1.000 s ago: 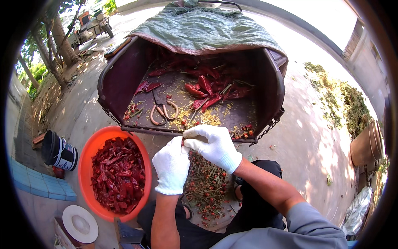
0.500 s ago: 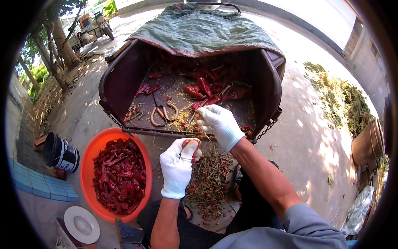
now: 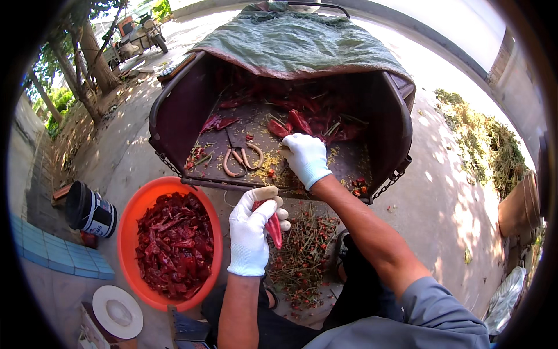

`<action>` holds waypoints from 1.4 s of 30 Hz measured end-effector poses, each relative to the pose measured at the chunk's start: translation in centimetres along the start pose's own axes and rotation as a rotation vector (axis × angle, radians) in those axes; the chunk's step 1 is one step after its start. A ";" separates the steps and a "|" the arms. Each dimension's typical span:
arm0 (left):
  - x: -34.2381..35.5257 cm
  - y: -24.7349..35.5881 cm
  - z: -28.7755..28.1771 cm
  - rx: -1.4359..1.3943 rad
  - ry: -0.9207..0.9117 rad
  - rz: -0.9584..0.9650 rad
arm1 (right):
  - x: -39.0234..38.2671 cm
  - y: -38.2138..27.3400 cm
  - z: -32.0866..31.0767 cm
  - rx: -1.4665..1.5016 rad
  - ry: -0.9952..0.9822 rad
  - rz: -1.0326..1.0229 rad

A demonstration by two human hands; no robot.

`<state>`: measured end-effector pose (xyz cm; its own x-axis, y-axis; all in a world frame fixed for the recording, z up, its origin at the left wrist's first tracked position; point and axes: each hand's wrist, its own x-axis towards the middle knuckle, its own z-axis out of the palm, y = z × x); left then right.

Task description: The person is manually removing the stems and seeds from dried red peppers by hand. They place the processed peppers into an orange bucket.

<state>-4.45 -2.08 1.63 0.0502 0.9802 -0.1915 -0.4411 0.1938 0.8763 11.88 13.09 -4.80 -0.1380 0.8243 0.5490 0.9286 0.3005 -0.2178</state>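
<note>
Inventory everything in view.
Open cart bed: one, maroon, centre
Woven sheet: one, green, over bed
Wrinkled peppers: several, red, in bed
Looped scissors: one, copper handles, in bed
Round plastic basin: one, orange, left
Pepper pieces: many, dark red, in basin
Stem scraps: many, green-red, between feet
Cylindrical bucket: one, black, left
Flat disc: one, white, lower left
Tiled ledge: one, blue, left
Tapered pot: one, brown, right
Plant heap: one, green, right
Wheeled vehicle: one, partly orange, upper left
Left gloved hand: one, white, holding red pepper
Right gloved hand: one, white, near peppers

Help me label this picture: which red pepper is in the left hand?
The single pepper pointing downward from the left hand; other peppers are in the orange tub or the dark box.
</note>
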 end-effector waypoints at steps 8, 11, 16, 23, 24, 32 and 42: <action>0.6 0.4 0.3 0.263 0.210 0.227 | 0.1 -1.6 -7.2 0.938 0.015 0.281; 0.5 0.7 0.6 0.483 0.260 0.373 | -1.2 -2.9 -9.4 1.068 -0.170 0.268; 1.3 -0.2 -0.5 0.825 0.140 0.648 | -3.0 -4.0 -12.0 1.326 -0.520 0.265; 0.7 -0.5 -0.8 0.898 0.128 0.498 | -4.5 -5.4 -11.5 1.156 -0.358 0.093; 0.9 -0.7 -1.1 0.974 0.124 0.575 | -4.7 -5.6 -11.6 1.104 -0.335 0.068; 0.6 -1.0 -1.2 0.936 0.049 0.447 | -5.8 -5.5 -10.1 1.045 -0.201 0.053; -0.7 0.3 0.8 0.114 0.002 0.168 | -4.3 -0.6 -6.6 2.218 -0.349 0.945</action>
<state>-3.91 -2.66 2.40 -0.0171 0.9991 -0.0388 -0.3393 0.0307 0.9402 14.15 6.17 -1.75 -0.3227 0.9256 -0.1981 -0.7767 -0.3785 -0.5034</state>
